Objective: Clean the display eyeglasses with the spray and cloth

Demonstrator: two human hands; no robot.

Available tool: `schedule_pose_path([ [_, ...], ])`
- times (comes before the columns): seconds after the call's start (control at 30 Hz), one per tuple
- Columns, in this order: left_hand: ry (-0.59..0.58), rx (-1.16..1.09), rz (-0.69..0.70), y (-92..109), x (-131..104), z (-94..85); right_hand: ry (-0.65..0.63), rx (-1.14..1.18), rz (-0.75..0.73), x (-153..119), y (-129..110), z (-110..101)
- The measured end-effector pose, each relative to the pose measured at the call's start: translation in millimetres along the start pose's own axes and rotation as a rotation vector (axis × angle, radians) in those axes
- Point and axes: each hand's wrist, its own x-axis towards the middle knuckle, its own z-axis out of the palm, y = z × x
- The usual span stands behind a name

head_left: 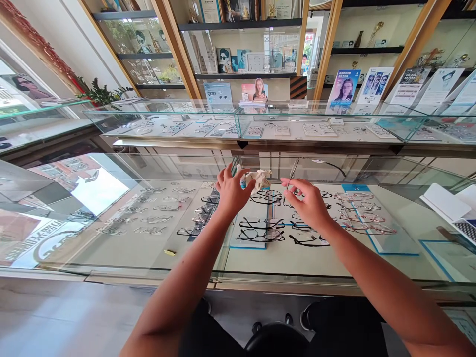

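Observation:
My right hand (pixel 309 202) pinches a pair of eyeglasses (pixel 293 170) above the glass counter. One dark temple of the eyeglasses reaches out to the right behind the hand. To the left, my left hand (pixel 233 191) is raised with its fingers apart, right beside a small white and blue bottle (pixel 243 181). A crumpled pale cloth (pixel 262 179) lies on the glass just right of that bottle. Whether my left fingertips touch the bottle or the cloth, I cannot tell. Under the glass, between the hands, are several dark-framed glasses (pixel 260 235).
The glass counter (pixel 148 258) spans the view, with more frames on display panels inside. A white open case (pixel 448 206) sits at the right edge. Behind stands another glass showcase (pixel 208 115) topped with advertising cards (pixel 344 91). A small yellow object (pixel 169 252) is near the front.

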Motion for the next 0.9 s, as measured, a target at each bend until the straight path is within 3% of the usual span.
schedule_pose_path([
  [0.27,-0.178,0.092,-0.047,-27,11,13.0,-0.006,-0.007,-0.011,1,1,-1],
  [0.57,-0.215,0.121,-0.063,-25,9,15.5,-0.006,-0.006,-0.025,2,-1,-1],
  [0.7,-0.098,0.098,-0.028,-15,9,3.7,-0.004,0.003,-0.032,2,-1,-2],
  [0.9,0.312,-0.219,0.144,-1,12,-19.6,0.008,0.004,-0.032,4,0,-3],
])
